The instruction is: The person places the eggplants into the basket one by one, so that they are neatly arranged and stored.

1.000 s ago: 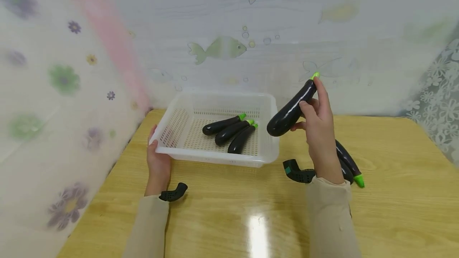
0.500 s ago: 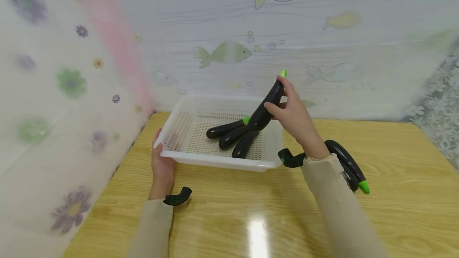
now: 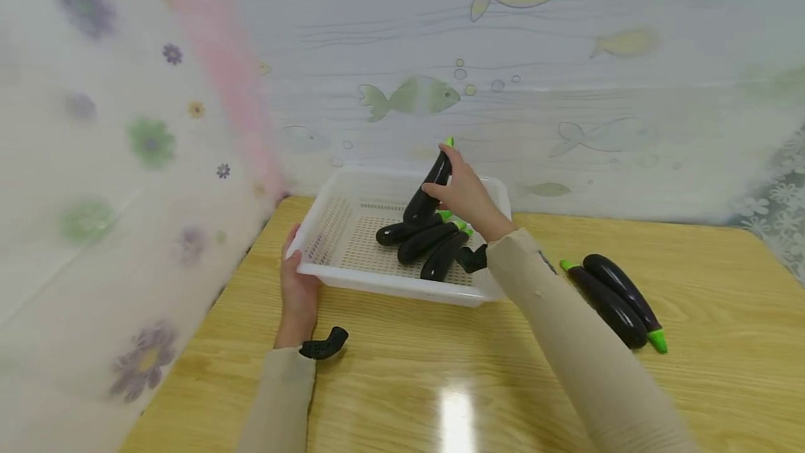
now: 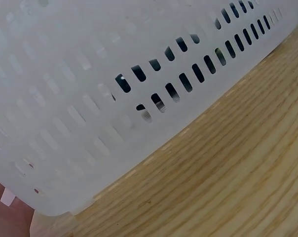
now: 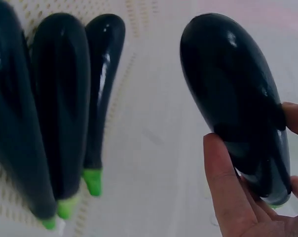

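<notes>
My right hand [image 3: 462, 191] grips a dark purple eggplant [image 3: 430, 187] with a green stem, held tilted over the white perforated basket [image 3: 327, 219]. In the right wrist view the fingers [image 5: 228, 190] wrap the held eggplant [image 5: 235, 94] above the basket floor. Three eggplants [image 3: 423, 240] lie side by side inside the basket, and they show again as eggplants [image 5: 55, 113] in the right wrist view. My left hand [image 3: 295, 292] holds the basket's near left corner. The left wrist view shows only the basket wall [image 4: 90, 98] on the wooden table [image 4: 223, 182].
Two more eggplants [image 3: 616, 299] lie on the wooden table [image 3: 440, 376] to the right of the basket. Patterned curtains with fish and flowers close off the back and left sides. Black wrist camera mounts [image 3: 323, 344] sit at both sleeves.
My right hand has carried the eggplant leftward from beside the basket to above its inside, over the three lying there. The left hand stays on the basket corner.
</notes>
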A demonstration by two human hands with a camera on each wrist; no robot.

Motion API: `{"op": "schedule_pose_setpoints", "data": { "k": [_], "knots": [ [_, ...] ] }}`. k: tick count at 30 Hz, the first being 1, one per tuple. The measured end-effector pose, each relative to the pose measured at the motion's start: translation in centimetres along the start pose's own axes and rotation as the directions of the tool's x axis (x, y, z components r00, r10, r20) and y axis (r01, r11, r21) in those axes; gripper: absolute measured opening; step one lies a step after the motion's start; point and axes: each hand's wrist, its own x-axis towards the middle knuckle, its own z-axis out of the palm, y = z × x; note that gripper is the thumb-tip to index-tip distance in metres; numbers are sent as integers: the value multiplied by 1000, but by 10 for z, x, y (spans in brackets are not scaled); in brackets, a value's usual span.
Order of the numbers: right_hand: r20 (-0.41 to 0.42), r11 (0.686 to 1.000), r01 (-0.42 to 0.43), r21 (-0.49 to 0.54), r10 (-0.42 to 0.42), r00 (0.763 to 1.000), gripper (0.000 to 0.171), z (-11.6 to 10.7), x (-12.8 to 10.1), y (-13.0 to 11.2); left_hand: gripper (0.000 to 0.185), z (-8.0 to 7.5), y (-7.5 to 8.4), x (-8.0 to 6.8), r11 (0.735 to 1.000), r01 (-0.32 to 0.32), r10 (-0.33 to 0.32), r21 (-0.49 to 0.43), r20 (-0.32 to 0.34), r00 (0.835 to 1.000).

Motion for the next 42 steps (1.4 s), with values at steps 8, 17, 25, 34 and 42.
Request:
{"op": "schedule_pose_setpoints", "data": {
  "k": [8,17,25,34,42],
  "knots": [
    [116,917,-142,371,106,988,63,33,35,16,49,1,-2,0,998,-31,30,50,12,999],
    [62,922,-154,356,141,988,57,68,47,20,50,2,-3,-5,997,8,-7,74,-15,1000],
    [80,963,-167,214,153,985,54,85,50,16,51,2,0,-3,997,-12,13,74,-13,1000],
    [230,985,-175,-6,171,958,57,87,46,17,51,4,1,-1,996,-36,36,84,-1,999],
    [360,955,-169,-242,250,899,54,76,37,19,48,3,1,-1,996,-36,36,81,2,999]
  ]
}}
